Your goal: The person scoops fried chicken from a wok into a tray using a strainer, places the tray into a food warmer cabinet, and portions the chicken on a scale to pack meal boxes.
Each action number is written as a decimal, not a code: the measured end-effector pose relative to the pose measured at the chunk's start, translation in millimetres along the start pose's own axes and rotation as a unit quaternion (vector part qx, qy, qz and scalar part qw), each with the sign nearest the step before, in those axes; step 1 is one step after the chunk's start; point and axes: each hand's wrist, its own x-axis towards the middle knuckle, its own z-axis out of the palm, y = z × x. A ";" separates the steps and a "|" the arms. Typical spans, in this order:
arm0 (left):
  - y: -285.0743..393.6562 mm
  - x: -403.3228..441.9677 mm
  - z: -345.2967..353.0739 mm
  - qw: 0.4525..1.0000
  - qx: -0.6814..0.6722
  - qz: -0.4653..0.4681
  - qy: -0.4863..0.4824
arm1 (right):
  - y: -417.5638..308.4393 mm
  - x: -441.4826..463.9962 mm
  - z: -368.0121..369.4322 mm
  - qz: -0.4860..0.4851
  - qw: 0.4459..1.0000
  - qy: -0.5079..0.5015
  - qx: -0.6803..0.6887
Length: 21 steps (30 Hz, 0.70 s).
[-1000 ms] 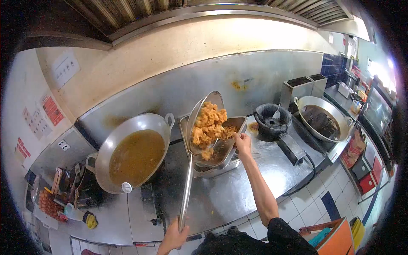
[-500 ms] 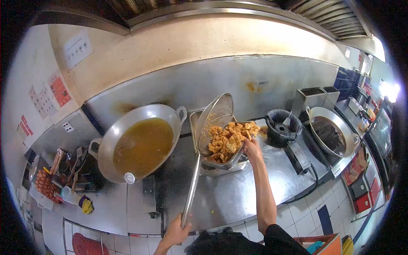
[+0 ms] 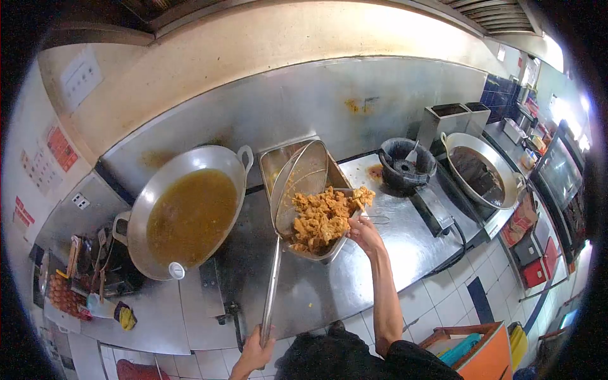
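My left hand (image 3: 253, 349) is closed around the long metal handle of a round mesh strainer (image 3: 310, 168), near its lower end. The strainer's mesh stands tilted up over a rectangular steel tray (image 3: 266, 161) on the counter. A heap of golden fried pieces (image 3: 320, 221) lies against the mesh and fills a metal pan (image 3: 329, 254). My right hand (image 3: 364, 233) is closed at the pan's right rim, with a few pieces just above the fingers. A thin wire loop (image 3: 380, 220) sticks out beside it; what it belongs to is hidden.
A large wok of oil (image 3: 190, 215) with a round dial thermometer (image 3: 177, 271) stands left. To the right are a black pot (image 3: 408, 166) and a second wok of dark oil (image 3: 481, 174). Eggs (image 3: 66, 294) and utensils sit far left. An orange-sided bin (image 3: 484, 354) stands lower right.
The view has shifted, so the woks and counter sit further left. The strainer and pan have come nearer me, uncovering more of the steel tray behind. Both hands keep their grips.
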 end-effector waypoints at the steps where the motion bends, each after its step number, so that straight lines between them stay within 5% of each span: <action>1: 0.5 -0.5 0.9 1.000 -0.017 -0.022 -0.002 | -0.2 -1.4 -1.8 0.003 1.000 -0.004 0.008; 21: 23.9 -29.2 -11.4 0.995 0.081 -0.023 0.047 | 39.7 0.1 -23.5 -0.001 0.998 -0.019 0.062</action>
